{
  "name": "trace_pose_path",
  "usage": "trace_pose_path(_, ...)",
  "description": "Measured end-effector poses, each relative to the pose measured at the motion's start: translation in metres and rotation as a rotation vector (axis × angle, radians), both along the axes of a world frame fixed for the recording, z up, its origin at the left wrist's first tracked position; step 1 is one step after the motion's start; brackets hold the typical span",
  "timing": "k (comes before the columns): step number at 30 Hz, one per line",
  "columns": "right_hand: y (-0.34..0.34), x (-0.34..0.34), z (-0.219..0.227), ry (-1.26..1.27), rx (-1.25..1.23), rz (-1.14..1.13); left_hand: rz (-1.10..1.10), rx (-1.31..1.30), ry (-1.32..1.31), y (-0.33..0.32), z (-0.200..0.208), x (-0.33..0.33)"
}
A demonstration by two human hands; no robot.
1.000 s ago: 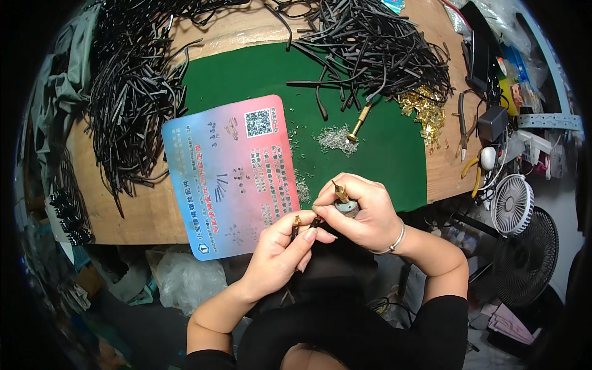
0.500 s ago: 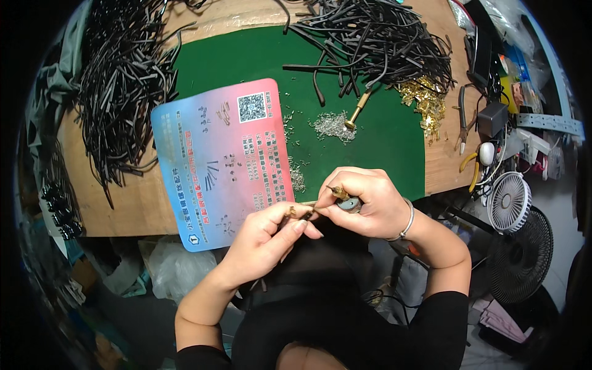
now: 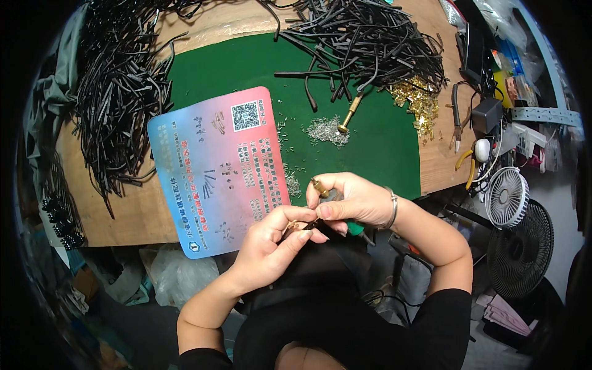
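My left hand (image 3: pixel 266 245) is closed, thumb and fingers pinching a slim dark piece (image 3: pixel 310 226) with a gold-coloured bit (image 3: pixel 292 227) beside it; the fingers hide most of both. Fingertip to fingertip against it, my right hand (image 3: pixel 354 203) pinches at the same small piece. Tucked in the right palm is a screwdriver-like tool with a brass end (image 3: pixel 319 187) pointing up and left. A green part (image 3: pixel 355 227) shows below that hand, seemingly of the same tool. Both hands are just off the front edge of the green mat (image 3: pixel 228 61).
A pink-and-blue printed sheet (image 3: pixel 185 154) lies left of my hands. Tiny silver screws (image 3: pixel 328 131) are heaped near a brass screwdriver (image 3: pixel 351 113). Farther back lie black strips (image 3: pixel 370 46), gold metal pieces (image 3: pixel 424 111) and another black pile (image 3: pixel 120 105). Pliers (image 3: pixel 456 117) and fans (image 3: pixel 507 197) are right.
My right hand has rolled and shifted slightly left, bringing the brass end left and revealing the green part below. My left hand stays closed, now nearer the right fingertips. The view has shifted slightly.
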State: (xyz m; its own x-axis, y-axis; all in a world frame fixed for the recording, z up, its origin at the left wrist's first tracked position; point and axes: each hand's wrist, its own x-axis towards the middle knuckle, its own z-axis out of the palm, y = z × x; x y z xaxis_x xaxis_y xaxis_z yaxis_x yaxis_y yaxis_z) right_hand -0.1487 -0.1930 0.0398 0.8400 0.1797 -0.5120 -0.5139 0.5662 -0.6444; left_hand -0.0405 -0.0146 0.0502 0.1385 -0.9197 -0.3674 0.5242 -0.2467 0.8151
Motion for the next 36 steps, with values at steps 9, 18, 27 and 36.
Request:
trace_pose_path(9, 0.009, -0.005, -0.008, -0.048, 0.262, 0.002, 0.078, -0.155, 0.064, 0.0, -0.002, -0.01)
trace_pose_path(18, -0.009, -0.034, -0.004, -0.061, -0.848, 0.069, 0.089, 0.201, -0.292, 0.016, -0.016, 0.01)
trace_pose_path(27, 0.002, -0.017, -0.005, -0.116, -1.738, 0.077, 0.119, 0.127, -0.636, -0.007, -0.03, 0.001)
trace_pose_path(36, 0.004, -0.012, -0.015, -0.187, -1.864, 0.102, 0.139, 0.177, -0.365, -0.005, -0.028, 0.007)
